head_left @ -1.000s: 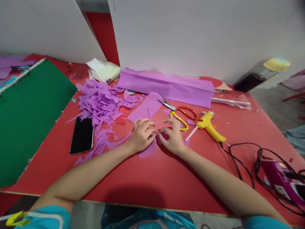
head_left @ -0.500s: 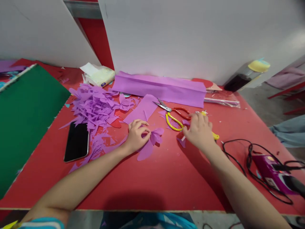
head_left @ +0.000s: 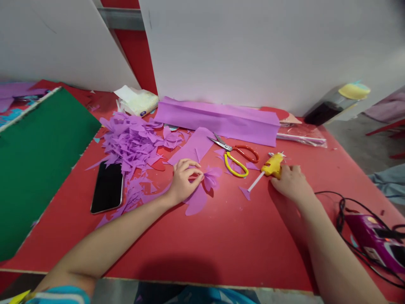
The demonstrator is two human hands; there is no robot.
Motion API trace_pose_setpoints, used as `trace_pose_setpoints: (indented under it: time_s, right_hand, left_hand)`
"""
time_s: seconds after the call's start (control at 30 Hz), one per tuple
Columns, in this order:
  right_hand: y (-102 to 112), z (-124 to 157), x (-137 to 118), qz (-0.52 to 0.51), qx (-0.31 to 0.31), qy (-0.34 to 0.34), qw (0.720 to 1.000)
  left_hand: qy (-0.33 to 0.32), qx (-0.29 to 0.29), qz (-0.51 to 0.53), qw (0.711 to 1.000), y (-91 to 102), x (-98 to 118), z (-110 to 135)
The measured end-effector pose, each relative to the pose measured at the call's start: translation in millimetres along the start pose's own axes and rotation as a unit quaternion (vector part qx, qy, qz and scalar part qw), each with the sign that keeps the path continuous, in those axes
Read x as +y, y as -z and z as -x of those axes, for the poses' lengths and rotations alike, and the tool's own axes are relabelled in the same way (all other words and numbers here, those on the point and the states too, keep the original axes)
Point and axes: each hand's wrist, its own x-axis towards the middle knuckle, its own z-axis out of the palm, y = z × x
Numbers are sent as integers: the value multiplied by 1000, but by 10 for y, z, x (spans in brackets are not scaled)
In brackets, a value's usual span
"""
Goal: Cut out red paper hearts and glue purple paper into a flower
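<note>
My left hand (head_left: pixel 186 180) is closed in a pinch on the gathered base of a small purple paper flower (head_left: pixel 212 178), whose petals fan out to the right. Under that hand lies a rounded purple paper piece (head_left: pixel 196 204). At the right, my right hand (head_left: pixel 292 182) is curled round the handle end of a yellow hot glue gun (head_left: pixel 272 165); the handle itself is mostly hidden. A white glue stick (head_left: pixel 255 181) sticks out of the gun's rear, towards me. Between the hands and farther back rest open scissors (head_left: pixel 236 156) with one red and one yellow handle loop.
Purple paper cuttings (head_left: pixel 133 141) are heaped at the left beside a black phone (head_left: pixel 107 187) and a green board (head_left: pixel 47 169). Behind lie a folded purple sheet (head_left: pixel 218 120) and a tissue pack (head_left: pixel 139 101). A bottle (head_left: pixel 337 103) and a corded purple box (head_left: pixel 373 236) are at the right.
My right hand has moved right, off the top of the glue gun to its handle end, uncovering the yellow body and glue stick. My left hand keeps its pinch on the flower.
</note>
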Motion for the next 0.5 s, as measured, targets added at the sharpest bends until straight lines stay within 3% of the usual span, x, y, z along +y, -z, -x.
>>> trace_pose_setpoints:
  time_s: [0.23,0.3,0.4,0.43,0.5]
  right_hand:
    - [280,124,-97,-47,-1,-42,998]
    - [386,137,-148,-60,46,-76,994]
    - [490,179,-240,-150,112,-36,982]
    - [509,212,-279,-192,112,-23,975]
    - [530,309,-369,-295,47,-1,954]
  left_hand:
    - [-9,19,20,1000,17,1,-12]
    - [2,8,16,1000,15,5,-13]
    - [28,-10,4,1000,10,13,-17]
    - [39,-17,-1,999,9,17,-19]
    - [63,-30,-10,997,7,30,-21]
